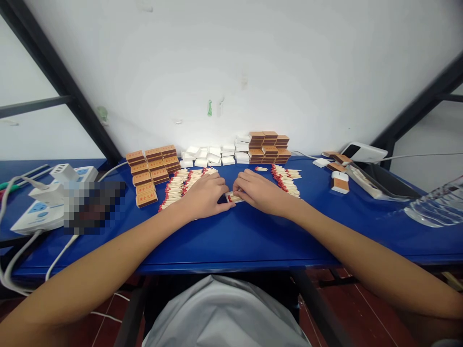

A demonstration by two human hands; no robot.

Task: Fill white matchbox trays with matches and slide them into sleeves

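Observation:
A small white matchbox tray with matches in it lies on the blue table between my hands. My left hand holds the tray's left end between thumb and fingers. Over the right part of the tray, my right hand has its fingers pinched together at the matches, and it hides that end. A spread of red-tipped matches lies beside my left hand, partly covered by it. Another pile of matches is just beyond my right hand, with a small bunch apart from it.
Closed brown matchboxes stand stacked at left, more matchboxes at the back. White trays are heaped between them along the wall. A power strip with cables is far left. Loose boxes and a clear plastic bottle are right.

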